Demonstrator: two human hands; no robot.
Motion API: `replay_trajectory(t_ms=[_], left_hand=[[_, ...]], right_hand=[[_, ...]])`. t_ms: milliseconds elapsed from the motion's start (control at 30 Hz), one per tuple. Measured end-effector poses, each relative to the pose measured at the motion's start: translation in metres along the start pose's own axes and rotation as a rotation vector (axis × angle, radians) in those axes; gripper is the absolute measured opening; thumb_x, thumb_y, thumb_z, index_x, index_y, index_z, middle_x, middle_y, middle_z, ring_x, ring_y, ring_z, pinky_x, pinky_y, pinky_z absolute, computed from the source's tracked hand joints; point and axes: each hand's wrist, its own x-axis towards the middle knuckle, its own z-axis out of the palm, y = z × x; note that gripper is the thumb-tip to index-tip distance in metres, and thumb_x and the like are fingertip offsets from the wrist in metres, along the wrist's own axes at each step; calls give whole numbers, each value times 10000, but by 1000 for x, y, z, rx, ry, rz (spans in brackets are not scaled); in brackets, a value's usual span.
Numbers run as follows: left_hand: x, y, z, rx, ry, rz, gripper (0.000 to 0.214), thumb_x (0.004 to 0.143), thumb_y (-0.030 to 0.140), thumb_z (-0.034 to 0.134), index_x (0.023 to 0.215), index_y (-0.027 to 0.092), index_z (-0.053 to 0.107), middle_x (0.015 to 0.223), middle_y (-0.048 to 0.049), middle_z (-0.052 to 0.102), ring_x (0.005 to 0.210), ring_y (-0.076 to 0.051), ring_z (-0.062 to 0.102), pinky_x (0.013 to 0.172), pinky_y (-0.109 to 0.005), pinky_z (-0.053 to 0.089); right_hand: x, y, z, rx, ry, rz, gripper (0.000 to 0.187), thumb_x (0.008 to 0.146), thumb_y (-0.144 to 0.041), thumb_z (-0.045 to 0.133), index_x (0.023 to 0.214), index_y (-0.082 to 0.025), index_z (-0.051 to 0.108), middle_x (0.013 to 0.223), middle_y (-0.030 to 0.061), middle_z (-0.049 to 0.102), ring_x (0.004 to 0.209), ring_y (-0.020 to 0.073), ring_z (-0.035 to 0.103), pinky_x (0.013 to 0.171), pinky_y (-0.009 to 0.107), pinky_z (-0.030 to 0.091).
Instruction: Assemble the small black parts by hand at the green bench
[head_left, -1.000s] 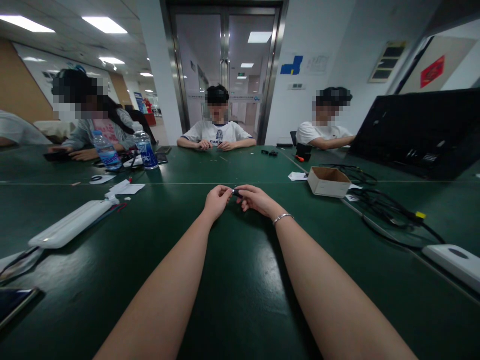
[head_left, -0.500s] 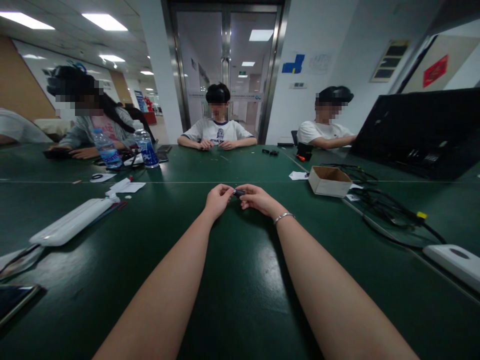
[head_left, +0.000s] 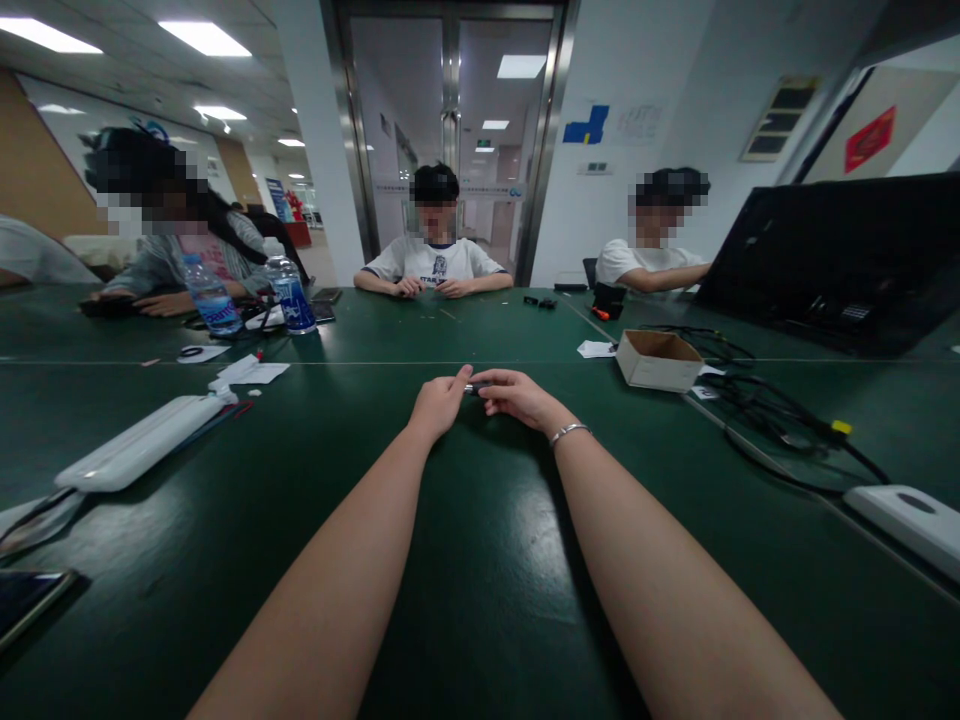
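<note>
Both hands meet over the green table (head_left: pixel 480 560) in the middle of the head view. Between them is a small black object with a silvery end (head_left: pixel 472 388); its exact kind is too small to make out. My right hand (head_left: pixel 521 397), with a bracelet at the wrist, pinches the dark end between thumb and fingers. From the other side, my left hand (head_left: pixel 439 405) closes on the silvery end, its thumb raised along the top. The left fingertips are partly hidden behind the hand.
An open cardboard box (head_left: pixel 658 372) stands right of my hands, near tangled black cables (head_left: pixel 780 425) and a white power strip (head_left: pixel 907 520). To the left are a white packet (head_left: pixel 142 445), a phone (head_left: pixel 34 600) and two bottles (head_left: pixel 292 295). Several people sit around the table.
My left thumb has lifted and straightened upward, and more of the silvery end shows. The right hand keeps its pinch with little movement. The view has shifted slightly.
</note>
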Motion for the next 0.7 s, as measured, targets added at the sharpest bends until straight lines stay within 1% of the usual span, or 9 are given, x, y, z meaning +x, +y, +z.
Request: replay_trajectory(t_ms=[67, 133, 233, 333, 400, 500, 633, 700], left_hand=[[1, -2, 1, -47, -37, 30, 481, 874, 526, 340, 602, 183, 542, 590, -16, 562, 587, -158, 520, 568, -265, 335], [2, -4, 2, -70, -66, 37, 458, 867, 498, 346, 589, 184, 531, 564, -6, 545, 562, -153, 506, 574, -266, 345], [3, -6, 3, -63, -67, 5, 524, 876, 547, 306, 575, 184, 534, 521, -6, 524, 539, -158, 499, 582, -276, 351], [2, -4, 3, -61, -61, 34, 484, 877, 542, 328, 649, 185, 562, 587, -6, 570, 571, -158, 521, 569, -270, 339], [1, -3, 3, -33, -63, 39, 484, 879, 545, 344, 621, 188, 544, 566, 0, 557, 555, -154, 513, 568, -271, 332], [-1, 1, 2, -12, -47, -6, 546, 903, 558, 288, 572, 191, 521, 515, 0, 527, 528, -156, 505, 580, -279, 337], [-5, 9, -1, 69, -47, 17, 438, 913, 471, 334, 681, 195, 583, 611, -7, 592, 599, -166, 539, 578, -275, 326], [-7, 13, -3, 126, -63, 11, 465, 918, 486, 326, 675, 193, 593, 611, -18, 594, 607, -174, 543, 573, -280, 319]], right_hand=[[0, 1, -1, 6, 1, -17, 226, 765, -33, 667, 970, -127, 682, 730, 20, 652, 534, 82, 593, 542, 183, 562], [-1, 1, -2, 10, -3, -28, 224, 760, -39, 669, 966, -127, 685, 747, 28, 661, 540, 81, 590, 549, 186, 562], [-1, 2, -2, 19, -2, -31, 226, 751, -49, 682, 959, -137, 685, 729, 21, 657, 541, 85, 590, 546, 189, 558], [-1, 1, -2, 20, 3, -23, 224, 748, -51, 676, 955, -137, 684, 706, 19, 655, 540, 88, 593, 545, 189, 558], [-1, 1, -1, 11, 0, -19, 226, 740, -43, 675, 947, -133, 685, 707, 21, 658, 530, 85, 589, 540, 186, 557], [0, 1, 0, 6, -4, -23, 228, 731, -43, 681, 940, -134, 684, 723, 21, 661, 527, 81, 589, 531, 180, 555], [-1, 1, 0, 12, 5, -23, 226, 732, -53, 685, 943, -134, 681, 684, 7, 645, 529, 85, 594, 532, 183, 559], [-1, 1, 0, 18, 3, -24, 228, 727, -52, 688, 940, -134, 679, 677, 1, 639, 525, 85, 594, 532, 186, 562]])
